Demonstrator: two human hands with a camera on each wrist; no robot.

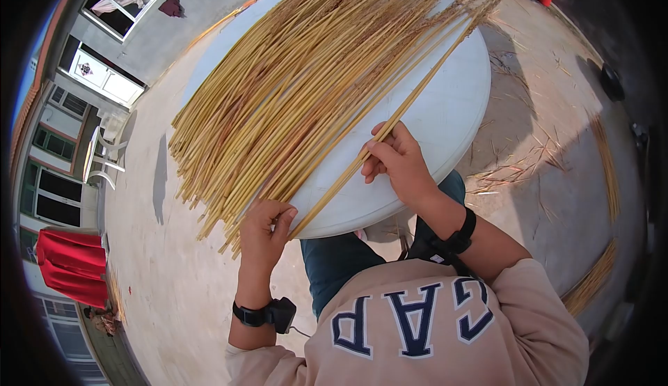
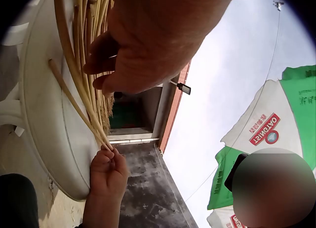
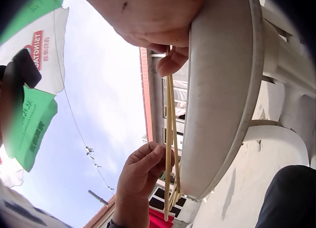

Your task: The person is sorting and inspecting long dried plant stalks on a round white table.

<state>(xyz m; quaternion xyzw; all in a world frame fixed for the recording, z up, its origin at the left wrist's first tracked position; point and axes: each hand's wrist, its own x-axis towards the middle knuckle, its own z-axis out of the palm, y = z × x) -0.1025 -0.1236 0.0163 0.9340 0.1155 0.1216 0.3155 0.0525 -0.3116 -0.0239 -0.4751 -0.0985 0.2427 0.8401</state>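
Observation:
Long straw-coloured stalks with feathery brown heads lie in a broad bundle (image 1: 278, 100) across a round table. My right hand (image 1: 398, 160) pinches a few separate stalks (image 1: 435, 73) partway along, thumb against fingers; their heads point to the far right. In the left wrist view this right hand (image 2: 107, 171) grips them beside the table edge. My left hand (image 1: 264, 229) is at the near cut ends of the bundle, close beside the held stalks' lower ends. Its fingers are loosely bent in the left wrist view, a gap showing between thumb and fingers.
The pale round table (image 1: 456, 107) is right in front of my legs. Loose straw bits (image 1: 518, 170) and more stalk bundles (image 1: 604, 167) lie on the ground at right. A white plastic chair (image 1: 104, 156) and a red cloth (image 1: 73, 266) are at left.

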